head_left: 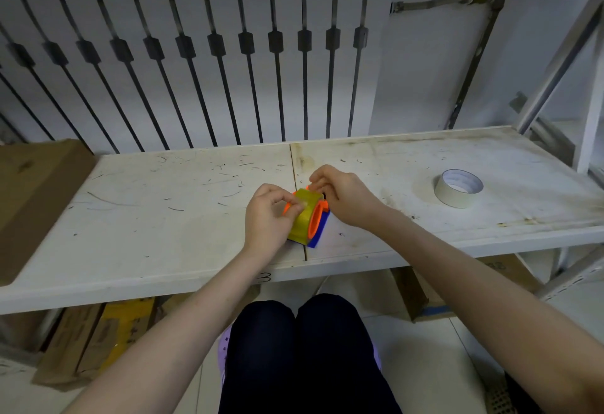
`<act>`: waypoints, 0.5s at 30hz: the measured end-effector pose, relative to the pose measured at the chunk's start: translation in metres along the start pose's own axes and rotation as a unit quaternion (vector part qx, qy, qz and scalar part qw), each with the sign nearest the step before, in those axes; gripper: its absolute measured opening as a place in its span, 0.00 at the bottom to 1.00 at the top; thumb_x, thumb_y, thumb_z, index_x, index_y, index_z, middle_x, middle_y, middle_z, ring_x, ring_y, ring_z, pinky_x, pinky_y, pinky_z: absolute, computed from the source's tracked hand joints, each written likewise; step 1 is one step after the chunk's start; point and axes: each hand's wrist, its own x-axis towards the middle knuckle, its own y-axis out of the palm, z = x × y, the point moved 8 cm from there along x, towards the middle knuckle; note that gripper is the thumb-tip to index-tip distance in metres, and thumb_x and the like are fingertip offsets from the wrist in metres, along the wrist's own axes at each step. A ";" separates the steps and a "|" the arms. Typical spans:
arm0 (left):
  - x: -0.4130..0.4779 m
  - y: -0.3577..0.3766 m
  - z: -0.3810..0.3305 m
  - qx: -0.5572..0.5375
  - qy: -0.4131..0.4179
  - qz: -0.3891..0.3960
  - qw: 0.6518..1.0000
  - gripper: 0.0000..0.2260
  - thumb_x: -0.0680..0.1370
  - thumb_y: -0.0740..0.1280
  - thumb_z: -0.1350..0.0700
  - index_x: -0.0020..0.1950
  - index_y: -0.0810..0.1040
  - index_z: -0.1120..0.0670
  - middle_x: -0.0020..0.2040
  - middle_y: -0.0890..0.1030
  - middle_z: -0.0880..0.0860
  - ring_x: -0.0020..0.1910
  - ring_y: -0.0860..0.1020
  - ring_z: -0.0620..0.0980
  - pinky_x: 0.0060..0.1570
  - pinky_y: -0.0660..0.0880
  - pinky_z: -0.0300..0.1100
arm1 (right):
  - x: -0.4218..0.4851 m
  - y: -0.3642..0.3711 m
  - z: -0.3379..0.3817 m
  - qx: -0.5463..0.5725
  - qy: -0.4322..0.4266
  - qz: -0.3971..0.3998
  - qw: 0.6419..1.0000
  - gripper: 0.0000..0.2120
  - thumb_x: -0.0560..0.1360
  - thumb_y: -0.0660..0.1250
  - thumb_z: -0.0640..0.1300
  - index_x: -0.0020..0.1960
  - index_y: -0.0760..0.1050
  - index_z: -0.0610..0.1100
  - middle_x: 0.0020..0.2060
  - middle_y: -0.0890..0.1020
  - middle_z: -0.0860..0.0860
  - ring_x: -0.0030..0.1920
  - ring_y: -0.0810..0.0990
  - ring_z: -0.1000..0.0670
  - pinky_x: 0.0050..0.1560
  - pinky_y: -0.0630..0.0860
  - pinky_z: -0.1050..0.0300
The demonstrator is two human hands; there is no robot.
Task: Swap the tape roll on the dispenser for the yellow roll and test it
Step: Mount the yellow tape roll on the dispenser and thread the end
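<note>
The tape dispenser (318, 228), orange wheel on a blue body, stands near the middle of the white table (163, 217) with the yellow roll (302, 222) mounted on it. My left hand (266, 217) is at the roll's left side, thumb and fingers curled and pinching at the roll's top surface. My right hand (343, 196) is at the far side of the dispenser, its fingertips pinching at the top edge of the yellow roll. A whitish tape roll (457, 188) lies flat on the table to the right, apart from both hands.
A brown cardboard sheet (36, 191) covers the table's left end. A white radiator (196, 63) stands behind the table, and a metal shelf frame (562, 70) rises at the right. Cardboard boxes (98, 338) sit under the table, beside my knees (307, 332).
</note>
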 end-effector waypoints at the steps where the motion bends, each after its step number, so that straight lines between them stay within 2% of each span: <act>1: 0.001 -0.002 0.000 0.000 0.006 -0.001 1.000 0.03 0.69 0.74 0.58 0.39 0.83 0.57 0.44 0.76 0.48 0.43 0.73 0.40 0.40 0.65 0.25 | 0.000 0.002 0.001 -0.040 -0.015 0.027 0.999 0.13 0.79 0.57 0.34 0.60 0.72 0.41 0.56 0.81 0.44 0.56 0.79 0.46 0.52 0.76 0.58; 3: 0.002 -0.004 -0.004 0.000 0.032 0.001 0.999 0.03 0.69 0.75 0.59 0.39 0.84 0.58 0.43 0.76 0.49 0.43 0.73 0.39 0.41 0.64 0.20 | 0.000 0.005 0.004 -0.119 -0.043 0.076 0.989 0.13 0.77 0.61 0.38 0.61 0.76 0.44 0.57 0.81 0.47 0.57 0.78 0.46 0.54 0.75 0.57; 5: 0.002 -0.007 -0.006 -0.002 0.062 0.000 0.998 0.02 0.68 0.75 0.61 0.38 0.84 0.58 0.42 0.75 0.48 0.43 0.74 0.38 0.42 0.65 0.20 | -0.003 0.007 0.008 -0.165 -0.061 0.109 0.978 0.16 0.76 0.65 0.42 0.64 0.75 0.45 0.61 0.80 0.48 0.60 0.77 0.46 0.58 0.77 0.53; 7: -0.001 -0.010 -0.006 -0.003 0.088 -0.001 0.996 0.01 0.68 0.75 0.63 0.37 0.84 0.58 0.41 0.76 0.47 0.43 0.75 0.35 0.44 0.67 0.21 | -0.006 0.009 0.008 -0.196 -0.067 0.122 0.971 0.21 0.75 0.68 0.45 0.67 0.72 0.48 0.62 0.79 0.48 0.60 0.77 0.46 0.59 0.76 0.49; 9: -0.007 -0.008 -0.006 0.007 0.117 0.009 0.993 0.02 0.68 0.74 0.64 0.37 0.84 0.59 0.42 0.78 0.49 0.43 0.76 0.37 0.45 0.68 0.22 | -0.008 0.011 0.008 -0.215 -0.068 0.109 0.968 0.20 0.76 0.67 0.47 0.68 0.71 0.50 0.59 0.81 0.46 0.58 0.79 0.44 0.57 0.77 0.48; 12: -0.016 -0.001 -0.010 0.050 0.168 0.023 0.984 0.02 0.68 0.73 0.65 0.36 0.84 0.58 0.41 0.82 0.53 0.43 0.76 0.45 0.45 0.71 0.31 | -0.003 0.011 0.009 -0.263 -0.077 0.097 0.957 0.16 0.79 0.63 0.46 0.66 0.74 0.51 0.53 0.83 0.43 0.53 0.79 0.42 0.50 0.77 0.48; 15: -0.026 0.005 -0.012 0.099 0.230 0.043 0.967 0.03 0.68 0.71 0.65 0.37 0.84 0.58 0.41 0.84 0.53 0.45 0.74 0.46 0.45 0.72 0.39 | 0.002 0.012 0.011 -0.306 -0.089 0.113 0.941 0.16 0.79 0.61 0.46 0.66 0.74 0.50 0.53 0.83 0.44 0.54 0.78 0.42 0.51 0.77 0.47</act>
